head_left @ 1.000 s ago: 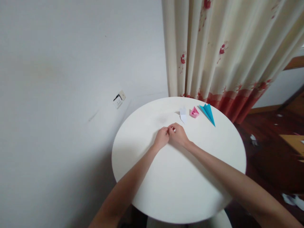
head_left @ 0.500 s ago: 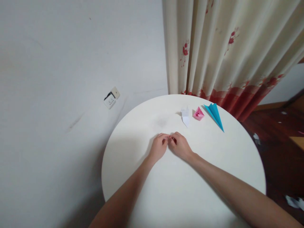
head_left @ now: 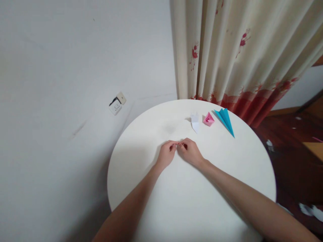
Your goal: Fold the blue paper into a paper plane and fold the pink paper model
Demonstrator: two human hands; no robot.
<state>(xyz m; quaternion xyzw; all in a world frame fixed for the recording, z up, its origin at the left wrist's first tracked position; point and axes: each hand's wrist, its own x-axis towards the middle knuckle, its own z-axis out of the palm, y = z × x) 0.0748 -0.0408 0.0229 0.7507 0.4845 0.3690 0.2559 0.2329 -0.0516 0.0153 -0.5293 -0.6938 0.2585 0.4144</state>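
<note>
My left hand point(head_left: 167, 154) and my right hand point(head_left: 190, 153) rest side by side on the round white table point(head_left: 191, 201), with their fingertips meeting. Both have curled fingers that pinch a tiny white piece, likely paper, which is almost hidden between them. Beyond the hands, near the table's far edge, lie three folded paper shapes in a row. These are a white one point(head_left: 194, 122), a pink one point(head_left: 208, 119) and a blue pointed one point(head_left: 225, 121). Neither hand touches them.
A cream curtain point(head_left: 234, 50) with red flowers hangs behind the table. A grey wall with a socket point(head_left: 116, 103) is on the left. Dark wooden floor point(head_left: 292, 148) with paper scraps point(head_left: 309, 210) lies to the right.
The hands have stayed together, pinching at the same spot on the table. The view has tilted down and shifted, so the table fills more of the frame.
</note>
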